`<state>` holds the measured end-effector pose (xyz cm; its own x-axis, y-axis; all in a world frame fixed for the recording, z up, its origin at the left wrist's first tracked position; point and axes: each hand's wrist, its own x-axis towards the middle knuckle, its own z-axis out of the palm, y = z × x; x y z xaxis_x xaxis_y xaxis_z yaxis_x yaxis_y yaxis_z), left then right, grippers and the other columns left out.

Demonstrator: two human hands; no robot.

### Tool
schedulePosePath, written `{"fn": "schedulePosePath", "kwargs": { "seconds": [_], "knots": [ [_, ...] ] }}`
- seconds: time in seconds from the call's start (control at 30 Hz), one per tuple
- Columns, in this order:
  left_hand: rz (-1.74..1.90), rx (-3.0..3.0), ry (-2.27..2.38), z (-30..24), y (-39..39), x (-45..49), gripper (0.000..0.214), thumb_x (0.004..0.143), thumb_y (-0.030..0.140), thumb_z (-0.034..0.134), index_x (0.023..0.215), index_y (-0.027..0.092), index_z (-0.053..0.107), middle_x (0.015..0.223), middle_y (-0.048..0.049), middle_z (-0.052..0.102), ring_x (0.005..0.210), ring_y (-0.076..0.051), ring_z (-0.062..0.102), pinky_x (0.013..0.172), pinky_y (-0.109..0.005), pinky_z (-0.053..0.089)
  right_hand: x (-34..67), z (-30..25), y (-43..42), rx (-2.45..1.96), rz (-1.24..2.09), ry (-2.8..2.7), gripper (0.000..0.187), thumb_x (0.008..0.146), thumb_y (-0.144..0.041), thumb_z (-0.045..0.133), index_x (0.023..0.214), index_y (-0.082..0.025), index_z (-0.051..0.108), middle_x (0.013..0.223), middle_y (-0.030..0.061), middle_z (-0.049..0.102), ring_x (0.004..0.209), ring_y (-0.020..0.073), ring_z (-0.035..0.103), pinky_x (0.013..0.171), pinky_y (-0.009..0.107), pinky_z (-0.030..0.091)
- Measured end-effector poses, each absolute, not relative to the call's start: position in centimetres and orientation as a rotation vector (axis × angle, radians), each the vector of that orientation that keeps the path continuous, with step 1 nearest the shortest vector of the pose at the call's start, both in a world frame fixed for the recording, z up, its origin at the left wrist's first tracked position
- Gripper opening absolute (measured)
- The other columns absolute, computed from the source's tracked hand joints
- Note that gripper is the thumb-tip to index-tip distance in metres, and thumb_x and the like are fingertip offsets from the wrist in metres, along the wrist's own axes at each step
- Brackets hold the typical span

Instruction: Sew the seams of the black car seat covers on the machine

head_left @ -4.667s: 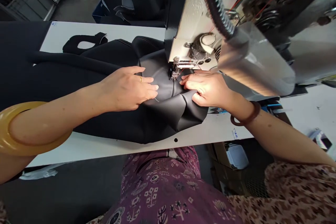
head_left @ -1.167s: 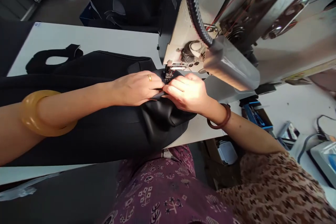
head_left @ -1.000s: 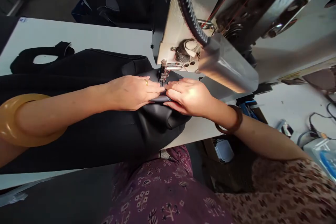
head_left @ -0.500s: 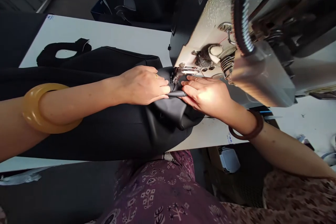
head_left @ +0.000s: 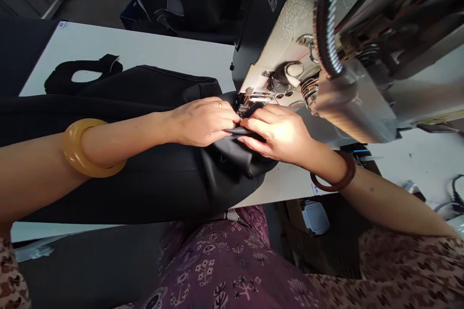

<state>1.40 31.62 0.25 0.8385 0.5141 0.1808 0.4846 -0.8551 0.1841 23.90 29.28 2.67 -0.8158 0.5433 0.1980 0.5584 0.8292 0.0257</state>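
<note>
A large piece of black leather-like fabric (head_left: 152, 174) lies across the white sewing table (head_left: 152, 53) and bunches up under the presser foot (head_left: 243, 104) of an industrial sewing machine (head_left: 290, 38). My left hand (head_left: 201, 120), with a ring on one finger, is closed on a folded edge of the fabric just left of the foot. My right hand (head_left: 279, 133) pinches the same fold from the right, fingertips touching the left hand's. A yellow bangle (head_left: 85, 149) is on my left forearm, a brown one (head_left: 335, 178) on my right wrist.
A small black cut piece with a hole (head_left: 78, 71) lies at the table's far left. More black material (head_left: 195, 0) is piled behind the table. The machine's head and lamp arm (head_left: 348, 87) overhang the right side. Boxes (head_left: 315, 215) sit under the table.
Both hands have closed in on the fabric fold right at the presser foot, and more fabric has been drawn towards me. My view has shifted slightly.
</note>
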Motion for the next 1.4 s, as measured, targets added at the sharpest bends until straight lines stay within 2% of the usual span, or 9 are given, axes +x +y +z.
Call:
{"fn": "schedulePosePath", "kwargs": {
  "seconds": [0.23, 0.43, 0.63, 0.83, 0.93, 1.07, 1.13, 1.27, 1.4],
  "knots": [
    [0.336, 2.979, 0.801, 0.2, 30.4, 1.5, 0.031, 0.090, 0.030, 0.039, 0.087, 0.022, 0.069, 0.110, -0.0055, 0.070, 0.101, -0.021, 0.064, 0.095, -0.037, 0.047, 24.0, 1.8, 27.5, -1.012, -0.207, -2.972, 0.045, 0.101, -0.035, 0.024, 0.097, -0.019, 0.067, 0.104, 0.0082, 0.069, 0.090, 0.0206, 0.062, 0.075, 0.037, 0.048],
    [0.337, 3.042, 0.969, 0.2, 29.4, 2.3, 0.032, 0.091, 0.032, 0.039, 0.095, 0.021, 0.069, 0.095, -0.0065, 0.071, 0.093, -0.022, 0.065, 0.086, -0.036, 0.052, 24.6, 1.4, 28.7, -1.002, -0.183, -2.854, 0.036, 0.098, -0.039, 0.036, 0.101, -0.021, 0.066, 0.113, 0.0092, 0.067, 0.108, 0.0261, 0.057, 0.085, 0.041, 0.047],
    [0.488, 3.097, 1.029, -0.5, 29.0, 2.0, 0.035, 0.091, 0.026, 0.041, 0.112, 0.014, 0.066, 0.104, -0.0085, 0.071, 0.095, -0.023, 0.065, 0.086, -0.035, 0.054, 24.7, 0.7, 29.3, -0.980, -0.256, -2.782, 0.037, 0.098, -0.038, 0.036, 0.097, -0.018, 0.067, 0.107, 0.0108, 0.069, 0.096, 0.0237, 0.061, 0.084, 0.038, 0.048],
    [0.614, 3.042, 1.028, -0.9, 29.0, 1.7, 0.033, 0.091, 0.025, 0.045, 0.111, 0.012, 0.067, 0.108, -0.0096, 0.071, 0.098, -0.024, 0.064, 0.086, -0.035, 0.054, 28.5, -1.4, 28.5, -1.126, -0.089, -2.441, 0.039, 0.098, -0.036, 0.034, 0.117, -0.016, 0.061, 0.116, 0.0128, 0.066, 0.106, 0.0252, 0.060, 0.090, 0.040, 0.048],
    [0.609, 3.008, 1.073, -1.2, 29.3, 1.9, 0.034, 0.091, 0.029, 0.046, 0.111, 0.014, 0.067, 0.107, -0.0093, 0.071, 0.097, -0.024, 0.064, 0.083, -0.036, 0.053, 31.9, -4.6, 29.0, -1.453, 0.138, -2.136, 0.037, 0.095, -0.040, 0.037, 0.106, -0.017, 0.065, 0.105, 0.0120, 0.069, 0.097, 0.0246, 0.063, 0.083, 0.039, 0.050],
    [0.615, 2.993, 1.168, -1.3, 29.9, 2.0, 0.036, 0.091, 0.035, 0.045, 0.110, 0.015, 0.069, 0.098, -0.0088, 0.071, 0.089, -0.025, 0.063, 0.078, -0.036, 0.052, 33.8, -8.7, 30.8, -1.735, 0.743, -1.856, 0.034, 0.090, -0.043, 0.046, 0.093, -0.016, 0.066, 0.092, 0.0093, 0.071, 0.082, 0.0207, 0.064, 0.071, 0.034, 0.052],
    [0.617, 2.961, 1.186, -1.1, 30.0, 2.1, 0.035, 0.092, 0.035, 0.044, 0.106, 0.016, 0.070, 0.094, -0.0087, 0.071, 0.087, -0.024, 0.062, 0.077, -0.036, 0.051, 33.3, -9.8, 31.9, -1.689, 0.958, -1.778, 0.038, 0.091, -0.045, 0.045, 0.093, -0.016, 0.068, 0.098, 0.0090, 0.072, 0.087, 0.0203, 0.065, 0.076, 0.034, 0.053],
    [0.583, 2.912, 1.224, -0.6, 30.0, 2.3, 0.034, 0.092, 0.034, 0.042, 0.096, 0.016, 0.071, 0.097, -0.0088, 0.069, 0.088, -0.023, 0.060, 0.077, -0.035, 0.050, 31.2, -10.3, 34.2, -1.457, 1.442, -1.496, 0.036, 0.091, -0.047, 0.049, 0.101, -0.019, 0.069, 0.118, 0.0050, 0.068, 0.110, 0.0193, 0.061, 0.103, 0.036, 0.045],
    [0.576, 2.905, 1.283, -0.3, 29.9, 2.4, 0.037, 0.093, 0.035, 0.040, 0.091, 0.015, 0.071, 0.100, -0.0081, 0.069, 0.088, -0.021, 0.060, 0.080, -0.033, 0.050, 30.2, -9.7, 35.8, -1.280, 1.858, -0.983, 0.030, 0.090, -0.040, 0.051, 0.103, -0.020, 0.069, 0.105, 0.0038, 0.073, 0.103, 0.0178, 0.066, 0.105, 0.035, 0.045]
  ]
}}
